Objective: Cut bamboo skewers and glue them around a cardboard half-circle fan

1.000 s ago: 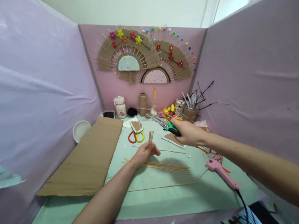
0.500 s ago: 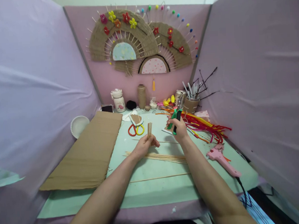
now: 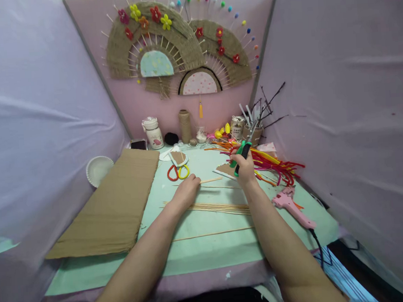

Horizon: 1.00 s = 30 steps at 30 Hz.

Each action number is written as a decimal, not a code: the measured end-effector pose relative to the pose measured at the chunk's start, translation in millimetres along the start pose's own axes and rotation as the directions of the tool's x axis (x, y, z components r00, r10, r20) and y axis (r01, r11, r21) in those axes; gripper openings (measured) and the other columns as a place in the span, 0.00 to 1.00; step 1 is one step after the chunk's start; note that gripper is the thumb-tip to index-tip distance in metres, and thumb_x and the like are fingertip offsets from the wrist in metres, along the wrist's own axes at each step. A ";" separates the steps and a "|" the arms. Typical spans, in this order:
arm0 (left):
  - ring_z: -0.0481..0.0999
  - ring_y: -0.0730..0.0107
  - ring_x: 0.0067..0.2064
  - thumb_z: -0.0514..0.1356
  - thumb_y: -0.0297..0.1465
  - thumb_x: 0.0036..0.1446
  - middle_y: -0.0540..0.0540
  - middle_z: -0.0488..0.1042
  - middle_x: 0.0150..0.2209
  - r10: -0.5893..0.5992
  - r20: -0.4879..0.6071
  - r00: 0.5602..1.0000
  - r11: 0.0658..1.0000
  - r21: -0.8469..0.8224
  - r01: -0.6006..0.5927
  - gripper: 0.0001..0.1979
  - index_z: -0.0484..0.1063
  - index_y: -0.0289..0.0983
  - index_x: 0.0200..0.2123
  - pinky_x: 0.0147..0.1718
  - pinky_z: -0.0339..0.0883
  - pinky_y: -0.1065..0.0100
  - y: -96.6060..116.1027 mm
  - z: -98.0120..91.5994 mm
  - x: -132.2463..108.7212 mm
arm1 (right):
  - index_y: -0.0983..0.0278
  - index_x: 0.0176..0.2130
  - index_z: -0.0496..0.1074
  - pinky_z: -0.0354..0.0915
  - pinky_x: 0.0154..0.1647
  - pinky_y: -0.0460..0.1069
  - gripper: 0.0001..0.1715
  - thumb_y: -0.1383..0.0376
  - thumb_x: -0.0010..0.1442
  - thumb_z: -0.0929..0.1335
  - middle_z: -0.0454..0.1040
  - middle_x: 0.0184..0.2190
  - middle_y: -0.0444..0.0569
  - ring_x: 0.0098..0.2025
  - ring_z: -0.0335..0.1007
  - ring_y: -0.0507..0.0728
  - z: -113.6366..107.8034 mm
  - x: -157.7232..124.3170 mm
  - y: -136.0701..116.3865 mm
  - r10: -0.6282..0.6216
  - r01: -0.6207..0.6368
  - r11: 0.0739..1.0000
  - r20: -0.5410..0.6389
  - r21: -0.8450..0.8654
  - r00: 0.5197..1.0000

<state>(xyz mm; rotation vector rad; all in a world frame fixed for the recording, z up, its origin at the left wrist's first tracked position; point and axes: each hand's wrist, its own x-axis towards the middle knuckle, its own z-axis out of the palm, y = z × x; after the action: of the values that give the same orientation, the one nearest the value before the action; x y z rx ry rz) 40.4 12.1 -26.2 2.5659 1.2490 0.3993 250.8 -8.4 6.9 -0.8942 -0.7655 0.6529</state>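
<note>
My left hand (image 3: 189, 188) is closed on a few short bamboo sticks (image 3: 211, 180), which point to the right above the table. In my right hand (image 3: 244, 167) is a pair of pliers (image 3: 242, 157) with green and black handles, its metal jaws pointing up and away from me. Below my left hand lies a bundle of long bamboo sticks (image 3: 222, 208) on the mint tablecloth. A single long stick (image 3: 214, 234) rests nearer to me. Scissors (image 3: 178, 172) with red and yellow handles lie just beyond my left hand.
A cardboard sheet (image 3: 111, 203) covers the left side, beside a white bowl (image 3: 99, 171). On the right are colourful pipe cleaners (image 3: 274, 164) and a pink glue gun (image 3: 295, 209) with its cord. A jar (image 3: 153, 133) and a twine spool (image 3: 185, 127) stand at the back.
My left hand has turned over, so the short sticks have gone from upright to lying sideways. The pliers have tilted to the right in my right hand. The whole view has shifted slightly.
</note>
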 end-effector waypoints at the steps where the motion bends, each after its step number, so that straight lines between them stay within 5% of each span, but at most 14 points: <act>1: 0.68 0.62 0.39 0.51 0.26 0.59 0.43 0.69 0.38 -0.010 0.018 1.000 1.000 0.026 0.009 0.08 0.69 0.37 0.31 0.36 0.59 0.65 0.9 1.1 0.5 | 0.59 0.38 0.64 0.62 0.29 0.47 0.19 0.65 0.43 0.68 0.65 0.29 0.37 0.25 0.61 0.48 0.5 -0.3 -0.1 -0.003 0.003 1.000 -0.001 0.011 1.000; 5: 0.67 0.61 0.38 0.49 0.24 0.59 0.42 0.68 0.35 -0.028 0.007 1.000 0.999 0.038 0.028 0.09 0.67 0.37 0.29 0.37 0.59 0.64 -0.3 3.8 1.8 | 0.59 0.38 0.64 0.60 0.28 0.46 0.19 0.66 0.42 0.69 0.65 0.29 0.38 0.26 0.61 0.49 1.5 -1.5 -2.1 -0.004 0.005 0.999 -0.010 0.042 1.000; 9: 0.64 0.60 0.37 0.49 0.22 0.57 0.43 0.68 0.32 -0.103 -0.154 0.983 0.994 -0.057 0.095 0.09 0.65 0.38 0.29 0.37 0.57 0.63 -10.6 -5.0 1.1 | 0.58 0.40 0.65 0.61 0.31 0.46 0.20 0.66 0.45 0.69 0.66 0.31 0.38 0.29 0.62 0.50 0.5 -3.9 -6.7 -0.123 0.126 0.989 -0.045 0.083 0.991; 11: 0.63 0.62 0.34 0.50 0.23 0.58 0.45 0.66 0.29 -0.221 -0.277 0.935 0.968 -0.181 0.176 0.08 0.65 0.38 0.29 0.34 0.55 0.64 -17.7 -15.8 0.2 | 0.57 0.41 0.65 0.62 0.33 0.47 0.19 0.67 0.46 0.69 0.66 0.33 0.39 0.30 0.63 0.50 -0.9 -4.6 -9.1 -0.199 0.207 0.973 -0.090 0.101 0.976; 14: 0.63 0.67 0.30 0.50 0.28 0.61 0.49 0.64 0.27 -0.382 -0.437 0.814 0.877 -0.449 0.170 0.06 0.66 0.37 0.34 0.31 0.55 0.67 -25.4 -32.3 -1.6 | 0.56 0.42 0.66 0.62 0.35 0.47 0.20 0.67 0.47 0.69 0.65 0.34 0.39 0.32 0.63 0.50 -2.6 -4.5 -10.6 -0.239 0.254 0.961 -0.133 0.107 0.962; 17: 0.60 0.74 0.25 0.52 0.36 0.63 0.53 0.62 0.25 -0.465 -0.437 0.770 0.605 -0.792 -0.085 0.09 0.66 0.37 0.35 0.27 0.55 0.71 -24.0 -38.8 -3.0 | 0.57 0.43 0.66 0.61 0.33 0.46 0.21 0.67 0.47 0.69 0.64 0.32 0.39 0.30 0.62 0.50 -2.2 -3.9 -9.2 -0.199 0.211 0.973 -0.126 0.094 0.972; 20: 0.59 0.77 0.23 0.60 0.43 0.58 0.56 0.57 0.20 -0.474 -0.331 0.816 0.256 -0.938 -0.232 0.15 0.66 0.36 0.29 0.26 0.57 0.73 -13.3 -35.5 -4.4 | 0.57 0.43 0.67 0.60 0.31 0.46 0.21 0.67 0.46 0.69 0.64 0.31 0.39 0.29 0.61 0.50 -0.4 -3.9 -6.0 -0.158 0.169 0.981 -0.107 0.093 0.982; 23: 0.68 0.75 0.29 0.65 0.43 0.53 0.55 0.61 0.21 -0.416 -0.242 0.877 0.075 -0.970 -0.232 0.17 0.66 0.36 0.30 0.33 0.64 0.71 0.4 -31.4 -6.8 | 0.57 0.43 0.66 0.60 0.32 0.46 0.21 0.66 0.46 0.69 0.65 0.32 0.39 0.29 0.62 0.50 1.1 -5.1 -2.8 -0.138 0.142 0.987 -0.067 0.072 0.988; 27: 0.70 0.74 0.31 0.66 0.42 0.52 0.53 0.68 0.26 -0.337 -0.187 0.923 0.022 -0.981 -0.191 0.17 0.66 0.38 0.35 0.34 0.66 0.69 11.5 -25.5 -8.7 | 0.58 0.42 0.65 0.61 0.33 0.47 0.20 0.65 0.46 0.69 0.65 0.31 0.39 0.29 0.61 0.50 3.4 -8.2 -0.8 -0.141 0.141 0.990 -0.022 0.019 0.990; 30: 0.61 0.79 0.23 0.64 0.44 0.55 0.56 0.61 0.20 -0.275 -0.213 0.938 0.071 -0.977 -0.201 0.16 0.67 0.37 0.36 0.25 0.56 0.74 13.2 -15.1 -6.8 | 0.57 0.44 0.65 0.61 0.33 0.47 0.23 0.65 0.46 0.68 0.65 0.32 0.39 0.28 0.60 0.50 5.8 -11.4 -1.0 -0.118 0.118 0.993 -0.002 0.007 0.993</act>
<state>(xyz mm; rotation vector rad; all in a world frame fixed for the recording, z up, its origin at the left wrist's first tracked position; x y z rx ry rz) 40.6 0.6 -8.5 1.1580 0.5918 1.2437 239.8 -15.1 6.7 -0.8358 -0.8078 0.5501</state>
